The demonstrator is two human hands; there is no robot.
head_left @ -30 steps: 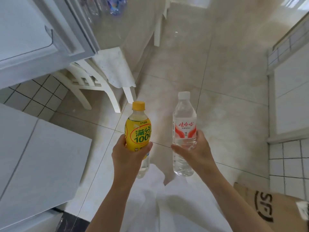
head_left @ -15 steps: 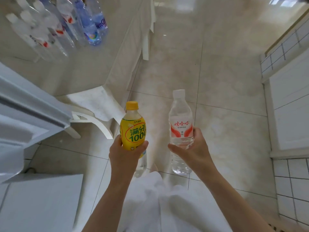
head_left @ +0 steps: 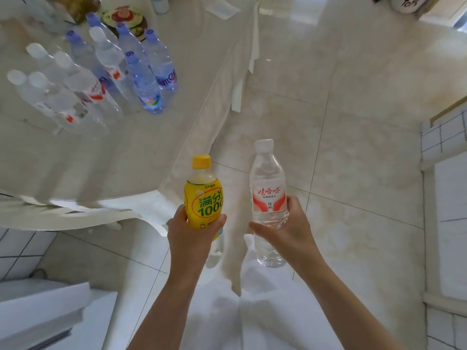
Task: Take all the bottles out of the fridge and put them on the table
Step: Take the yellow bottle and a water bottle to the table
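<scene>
My left hand [head_left: 193, 236] grips a yellow drink bottle [head_left: 203, 195] with a yellow cap, held upright. A second clear bottle [head_left: 214, 251] shows partly below it, behind my fingers. My right hand [head_left: 290, 233] grips a clear water bottle [head_left: 267, 193] with a red and white label and a white cap. Both hands are over the floor, just right of the table [head_left: 151, 137]. Several water bottles [head_left: 141, 79] with blue or white caps stand on the table at the upper left.
A white cloth hangs over the table's near corner [head_left: 121, 213] and its right edge. The white fridge top [head_left: 43, 306] is at the lower left. Tiled white wall and cabinet [head_left: 449, 198] stand on the right. Beige floor tiles [head_left: 328, 97] stretch ahead. Round food items [head_left: 123, 18] lie at the table's far end.
The view has swung up and left, bringing the table and its bottles fully into sight. The fridge door has left the frame. Both hands keep holding their bottles.
</scene>
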